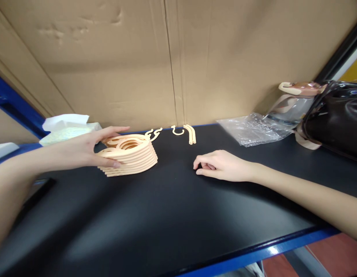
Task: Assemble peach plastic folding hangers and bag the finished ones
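Note:
A stack of peach plastic folding hangers [132,161] stands on the left part of the black table. My left hand [99,146] grips its left end, thumb along the near side and fingers over the far side. Two small hook pieces [153,134] show at the stack's far right corner. My right hand [217,165] rests on the table right of the stack, fingers curled loosely inward with nothing visible in them. Beyond it, near the back edge, lie a loose hook [177,131] and a pair of slim curved hanger arms [190,134].
Cardboard [123,69] walls off the back of the table [155,219]. At right are a clear plastic bag [250,130], a water bottle [294,104] and a dark shiny bag [337,119]. A tissue pack [67,130] sits at left, with a dark flat object [36,192] below my left forearm.

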The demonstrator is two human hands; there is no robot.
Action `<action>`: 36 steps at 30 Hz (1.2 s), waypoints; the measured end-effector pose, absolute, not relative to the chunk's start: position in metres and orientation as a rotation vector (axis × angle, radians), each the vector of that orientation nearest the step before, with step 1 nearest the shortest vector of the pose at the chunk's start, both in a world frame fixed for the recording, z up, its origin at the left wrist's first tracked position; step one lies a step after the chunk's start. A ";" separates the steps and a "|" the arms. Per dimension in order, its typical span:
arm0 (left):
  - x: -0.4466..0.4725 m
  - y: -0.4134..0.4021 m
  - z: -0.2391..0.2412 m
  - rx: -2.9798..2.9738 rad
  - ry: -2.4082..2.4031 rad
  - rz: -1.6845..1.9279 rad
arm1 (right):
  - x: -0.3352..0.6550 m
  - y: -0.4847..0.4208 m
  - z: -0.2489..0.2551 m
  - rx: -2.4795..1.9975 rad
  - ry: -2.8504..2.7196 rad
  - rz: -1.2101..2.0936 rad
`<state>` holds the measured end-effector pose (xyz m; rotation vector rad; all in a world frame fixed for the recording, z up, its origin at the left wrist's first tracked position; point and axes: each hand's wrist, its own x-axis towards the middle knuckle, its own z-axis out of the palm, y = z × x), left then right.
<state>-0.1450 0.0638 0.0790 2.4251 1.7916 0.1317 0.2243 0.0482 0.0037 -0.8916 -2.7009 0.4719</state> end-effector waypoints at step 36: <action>-0.155 0.066 0.074 2.442 1.762 0.165 | 0.225 0.048 0.004 -0.898 -2.701 0.459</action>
